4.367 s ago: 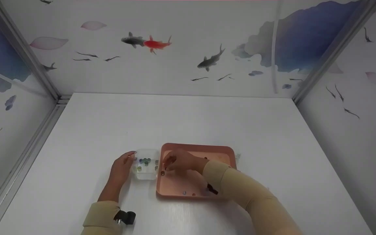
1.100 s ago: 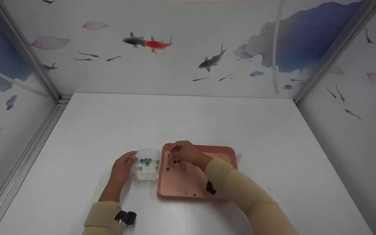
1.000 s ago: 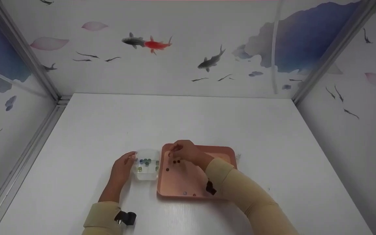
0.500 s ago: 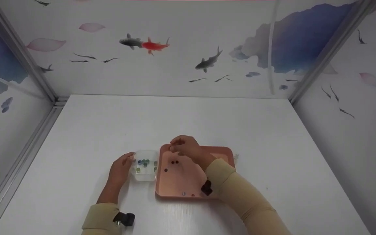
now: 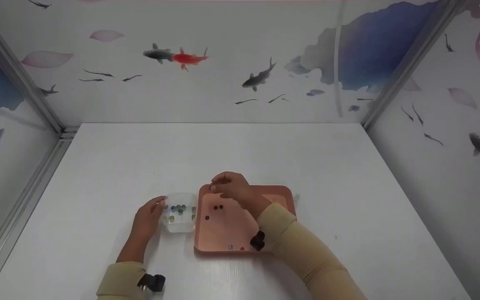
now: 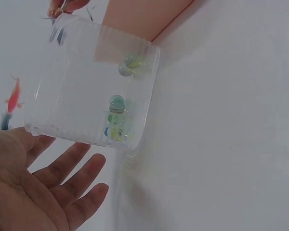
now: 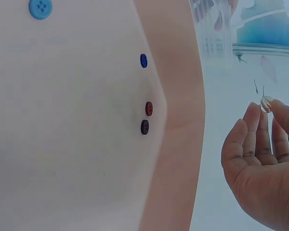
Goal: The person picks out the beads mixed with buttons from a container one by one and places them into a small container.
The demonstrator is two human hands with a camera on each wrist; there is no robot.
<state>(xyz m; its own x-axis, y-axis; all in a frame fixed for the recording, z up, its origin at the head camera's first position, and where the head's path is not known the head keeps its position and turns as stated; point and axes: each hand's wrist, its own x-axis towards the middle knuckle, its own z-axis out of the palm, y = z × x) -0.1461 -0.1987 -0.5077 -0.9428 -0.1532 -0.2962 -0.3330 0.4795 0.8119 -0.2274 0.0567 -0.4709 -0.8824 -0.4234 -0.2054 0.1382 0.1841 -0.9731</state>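
My right hand is raised over the far left corner of the pinkish-orange tray. Between its thumb and fingertips it pinches a clear glass marble with an orange swirl, best seen in the right wrist view. My left hand touches the left side of a clear plastic box, its fingers extended and spread in the left wrist view. Several green, blue and yellowish marbles lie in the box. Below my right hand, a blue button, a red button and a black button lie in the tray.
A light blue button and a small red piece lie near the tray's front edge. The box stands just left of the tray on the white table. Walls printed with fish surround the table.
My right hand has lifted from low over the tray's left part toward its far left corner, with the marble in its fingertips. My left hand stays at the box. The head view has shifted slightly.
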